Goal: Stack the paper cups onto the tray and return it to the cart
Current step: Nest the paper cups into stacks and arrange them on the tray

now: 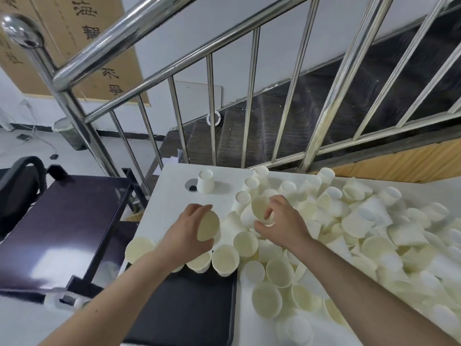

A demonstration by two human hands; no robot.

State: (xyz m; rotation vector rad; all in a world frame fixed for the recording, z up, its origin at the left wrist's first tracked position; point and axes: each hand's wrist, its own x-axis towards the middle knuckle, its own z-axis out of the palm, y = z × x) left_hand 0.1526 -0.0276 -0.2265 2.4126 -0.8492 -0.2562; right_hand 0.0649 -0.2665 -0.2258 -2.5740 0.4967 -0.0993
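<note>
The left hand [193,229] is grasping 1 paper cup [208,226] above the black tray [199,308]; the right hand [279,222] is pinching another cup [259,208] from the pile [361,233]. I think nesting them mouth-aligned is helping, without crushing rims.

The pile of paper cups [374,233] runs off the right and lower right edges, blurring there, the left forearm [119,295] hides part of the black tray [199,308], and the cart [62,221] is cut at the left edge.
</note>
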